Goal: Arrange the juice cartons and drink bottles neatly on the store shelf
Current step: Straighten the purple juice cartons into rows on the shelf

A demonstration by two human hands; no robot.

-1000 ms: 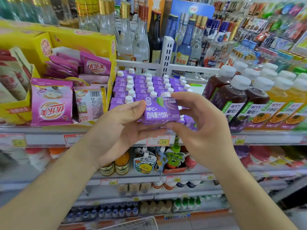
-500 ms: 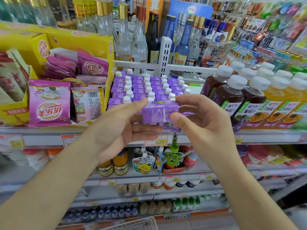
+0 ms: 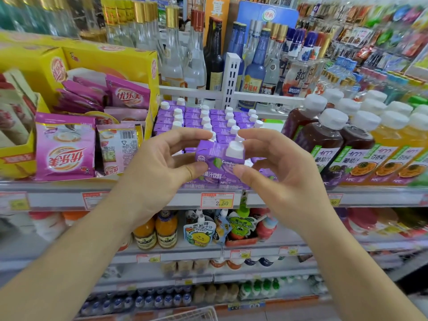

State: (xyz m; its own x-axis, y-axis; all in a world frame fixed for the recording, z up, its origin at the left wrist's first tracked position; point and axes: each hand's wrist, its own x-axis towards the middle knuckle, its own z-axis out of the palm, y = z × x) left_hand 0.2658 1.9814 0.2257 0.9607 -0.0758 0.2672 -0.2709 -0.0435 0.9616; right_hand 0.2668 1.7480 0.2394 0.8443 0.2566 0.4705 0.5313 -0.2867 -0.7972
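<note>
Purple juice carton is being pinched between 2 hands — left hand and right hand clamped on its sides, just before the shelved cartons. Light, stiff yet crushable — it is best being gripped at the flat sides, below the cap.

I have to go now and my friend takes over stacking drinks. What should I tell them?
Left hand and right hand both pinch one purple juice carton, cap up, held over the front of the purple carton rows on the shelf. Juice bottles stand to the right. Rows behind look tidy. Left: set this carton into the front row, label outward.
</note>
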